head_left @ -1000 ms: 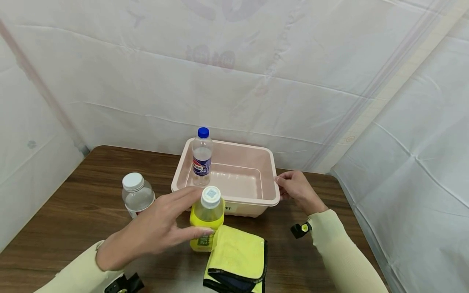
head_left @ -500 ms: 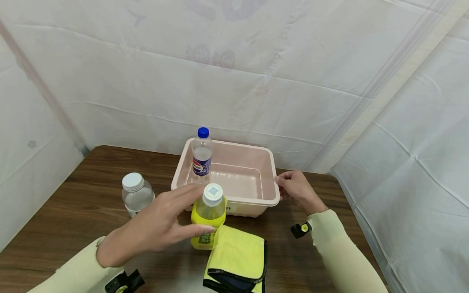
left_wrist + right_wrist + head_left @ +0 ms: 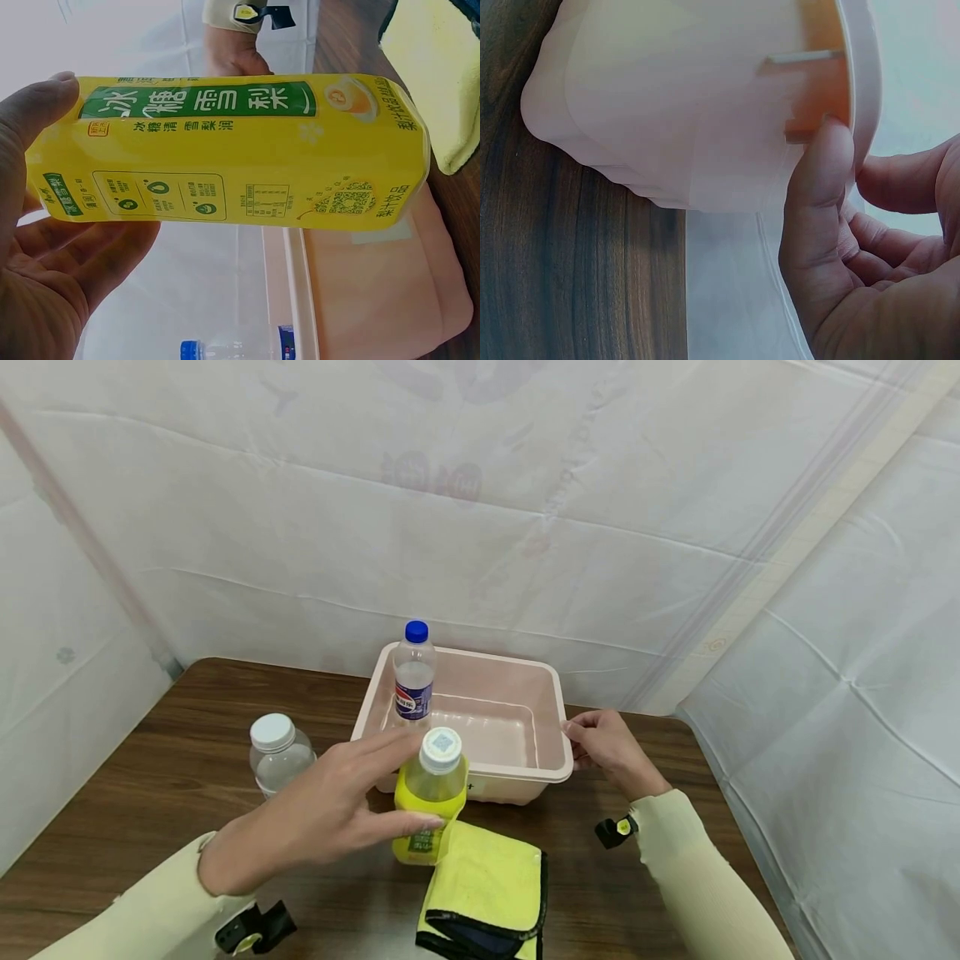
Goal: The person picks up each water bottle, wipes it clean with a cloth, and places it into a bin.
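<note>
Readable only from the left wrist: a green panel (image 3: pixel 199 100) of characters along the yellow bottle (image 3: pixel 232 161), with a QR code (image 3: pixel 343 201) toward the base. Visible only from the head: its white cap (image 3: pixel 441 750) and the floor of the pink tub (image 3: pixel 495 681). Shown close from the right wrist: ribs (image 3: pixel 806 57) beneath the tub's rim (image 3: pixel 866 75).

Seen from the head, at three o'clock of the left hand (image 3: pixel 322 810): the yellow bottle, gripped with thumb on the near side, fingers on the far side. At the bottle's one o'clock, the tub; at five o'clock, a folded yellow cloth (image 3: pixel 487 881) edged in black. At the tub's three o'clock, the right hand (image 3: pixel 611 753), pinching the rim. Upright inside the tub toward ten o'clock, a blue-capped bottle (image 3: pixel 413 681). At the left hand's eleven o'clock, a white-capped clear bottle (image 3: pixel 281 756) on the dark table (image 3: pixel 592 902).

Hidden behind the left hand: both other bottles' lower parts. Cut off by the head view's bottom edge: the cloth. Contact between the yellow bottle's base and the table: impossible to make out.
</note>
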Tool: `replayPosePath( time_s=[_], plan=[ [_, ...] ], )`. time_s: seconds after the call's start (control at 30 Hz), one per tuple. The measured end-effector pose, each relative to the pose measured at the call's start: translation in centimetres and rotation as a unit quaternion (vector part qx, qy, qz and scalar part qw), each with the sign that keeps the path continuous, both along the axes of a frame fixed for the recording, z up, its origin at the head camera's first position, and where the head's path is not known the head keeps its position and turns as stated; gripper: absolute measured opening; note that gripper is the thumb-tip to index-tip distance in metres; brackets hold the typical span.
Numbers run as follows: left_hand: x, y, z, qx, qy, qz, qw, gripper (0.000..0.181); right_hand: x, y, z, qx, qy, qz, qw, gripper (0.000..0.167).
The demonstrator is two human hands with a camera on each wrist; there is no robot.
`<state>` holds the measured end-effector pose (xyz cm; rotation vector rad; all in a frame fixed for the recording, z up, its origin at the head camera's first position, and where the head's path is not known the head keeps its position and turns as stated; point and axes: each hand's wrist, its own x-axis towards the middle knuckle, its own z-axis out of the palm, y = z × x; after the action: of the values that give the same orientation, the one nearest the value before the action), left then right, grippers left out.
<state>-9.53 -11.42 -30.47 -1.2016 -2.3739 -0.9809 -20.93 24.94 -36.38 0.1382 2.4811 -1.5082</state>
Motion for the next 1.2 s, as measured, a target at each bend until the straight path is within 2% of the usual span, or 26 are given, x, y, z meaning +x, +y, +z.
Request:
replayPosePath(
  time_s=[0.53,1.0,1.2],
  plan=[
    [-0.1,0.2,0.3,0.007,0.010,-0.011,0.9999,0.066,0.1,0.0,0.1,-0.001,-0.003,-0.006,1.0000,0.029],
    [-0.4,0.3,1.1,0.004,-0.004,-0.010,0.9999,0.064,0.1,0.0,0.1,0.001,-0.003,-0.006,1.0000,0.030],
    [-0.6,0.3,1.4,-0.005,0.005,-0.002,1.0000,0.059,0.1,0.0,0.0,0.001,-0.004,-0.006,1.0000,0.030]
  ],
)
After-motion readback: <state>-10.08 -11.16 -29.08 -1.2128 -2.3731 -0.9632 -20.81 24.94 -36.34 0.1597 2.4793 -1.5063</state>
